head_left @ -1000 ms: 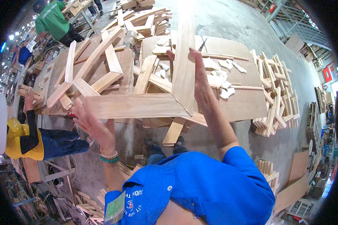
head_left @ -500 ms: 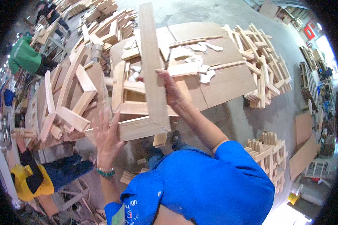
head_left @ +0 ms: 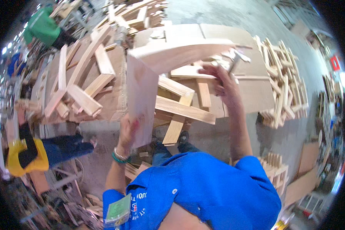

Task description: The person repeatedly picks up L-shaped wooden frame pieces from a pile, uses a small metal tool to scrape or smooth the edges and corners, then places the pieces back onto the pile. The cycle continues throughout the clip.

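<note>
My left hand (head_left: 127,132) grips the lower leg of a pale wooden corner piece (head_left: 143,82), two boards joined at an angle. Its long arm reaches away to the right, above the cardboard-covered table. My right hand (head_left: 223,82) is off the wood, just below the far end of that arm, with its fingers curled and blurred. A thin grey tool (head_left: 235,63) juts up from it; its kind cannot be made out. More joined wooden pieces (head_left: 186,109) lie below the right hand at the table's near edge.
Cardboard (head_left: 253,92) covers the table, with white scraps on it. Stacked wooden frames (head_left: 281,82) stand to the right, and angled frame pieces (head_left: 86,82) lie at left. A person in yellow (head_left: 28,155) works at the left; another in green (head_left: 44,27) is farther back.
The corner piece has been turned, so its long arm now points right instead of away. My right hand has let go of it and moved right; my left hand now grips its short leg.
</note>
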`<state>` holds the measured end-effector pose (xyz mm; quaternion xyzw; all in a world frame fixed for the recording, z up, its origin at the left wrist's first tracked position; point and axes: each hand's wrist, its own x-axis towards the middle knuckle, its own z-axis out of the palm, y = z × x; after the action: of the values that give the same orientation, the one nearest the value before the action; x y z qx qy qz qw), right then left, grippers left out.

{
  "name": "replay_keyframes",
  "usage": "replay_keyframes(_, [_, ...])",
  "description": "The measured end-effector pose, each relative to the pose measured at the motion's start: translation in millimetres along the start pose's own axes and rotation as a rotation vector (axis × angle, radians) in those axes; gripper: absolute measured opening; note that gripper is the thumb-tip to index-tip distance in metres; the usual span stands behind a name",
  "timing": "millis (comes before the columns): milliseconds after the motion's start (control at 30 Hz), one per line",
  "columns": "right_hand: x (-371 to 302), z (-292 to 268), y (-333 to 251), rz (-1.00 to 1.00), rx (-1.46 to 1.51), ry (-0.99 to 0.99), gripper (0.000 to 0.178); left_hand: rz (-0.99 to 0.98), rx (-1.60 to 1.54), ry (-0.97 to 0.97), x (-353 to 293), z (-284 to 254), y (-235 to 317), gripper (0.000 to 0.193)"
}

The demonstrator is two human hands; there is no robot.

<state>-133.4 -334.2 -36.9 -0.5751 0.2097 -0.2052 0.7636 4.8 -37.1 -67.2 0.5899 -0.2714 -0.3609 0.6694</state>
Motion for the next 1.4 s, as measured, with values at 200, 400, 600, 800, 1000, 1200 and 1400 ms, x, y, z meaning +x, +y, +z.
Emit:
replay_keyframes(200, [-9,-19,-21,-0.519,-0.986,0.320,0.035,-0.416,-0.567,-0.154,4,-24,-6,0.079])
replay_keyframes(400, [-2,0,-14,-0.449,-1.260,0.118,0.046,-0.504,-0.749,-0.165,-17,-34,-29,0.082])
replay_keyframes(600, [15,39,3,-0.432,-1.429,-0.140,0.069,-0.493,-0.823,-0.013,-66,-33,-26,0.085])
replay_keyframes(800, [32,99,15,-0.590,-1.411,-0.523,0.064,-0.321,-0.673,0.218,-160,-39,-27,0.082])
replay_keyframes(1000, [14,170,52,-0.637,-1.398,-1.008,0.057,-0.211,-0.736,0.378,-261,-18,-79,0.070])
replay_keyframes(1200, [-1,273,95,-0.839,-1.352,-1.459,0.064,-0.096,-0.871,0.736,-331,6,-123,0.060])
replay_keyframes(1400, [-71,381,142,-0.877,-1.274,-1.678,0.060,-0.484,-0.277,1.492,-383,11,-159,0.070])
